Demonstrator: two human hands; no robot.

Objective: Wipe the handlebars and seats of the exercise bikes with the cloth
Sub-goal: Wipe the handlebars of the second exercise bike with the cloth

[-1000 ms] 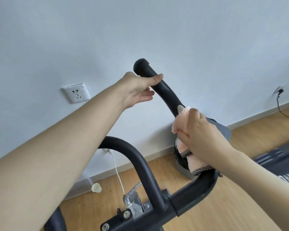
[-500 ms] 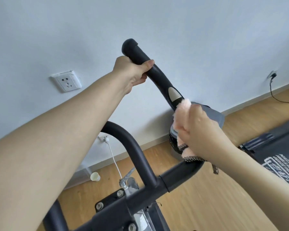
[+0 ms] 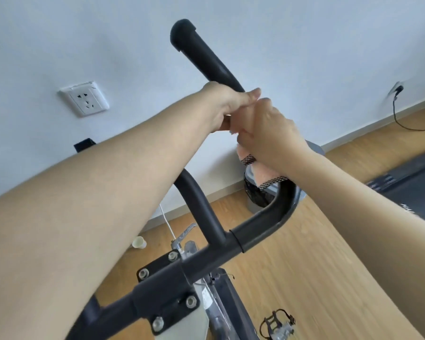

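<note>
Down the right-hand handlebar (image 3: 207, 60) my left hand (image 3: 227, 106) has slid: half a second ago it gripped near the rounded top cap, and now it sits lower, pressed against my right hand (image 3: 271, 133), which has climbed the same bar with the cloth (image 3: 264, 174). The two hands have closed the gap between them and now touch.

Reading from left to right: a white wall socket (image 3: 84, 98) sits on the pale wall at far left. My left forearm crosses the frame diagonally, and its hand is curled around the black bar, thumb lying over the top, so I judge it is steadying the bar. Just to its right, my right hand is closed around the peach cloth, holding it wrapped against the bar; a fold with a dark checked border hangs out below the wrist. Beneath the hands the bar bends down into the bike's central clamp (image 3: 167, 290), with a pedal (image 3: 277, 323) low in the frame. Behind the right wrist stands a grey bin (image 3: 260, 192), and at far right a black cable (image 3: 407, 121) runs from the wall onto the wooden floor.

I judge the lower and middle stretch of this grip is wiped. My left hand now covers part of what remains, so it must move for the cloth to reach the cap. No seat is in view.
</note>
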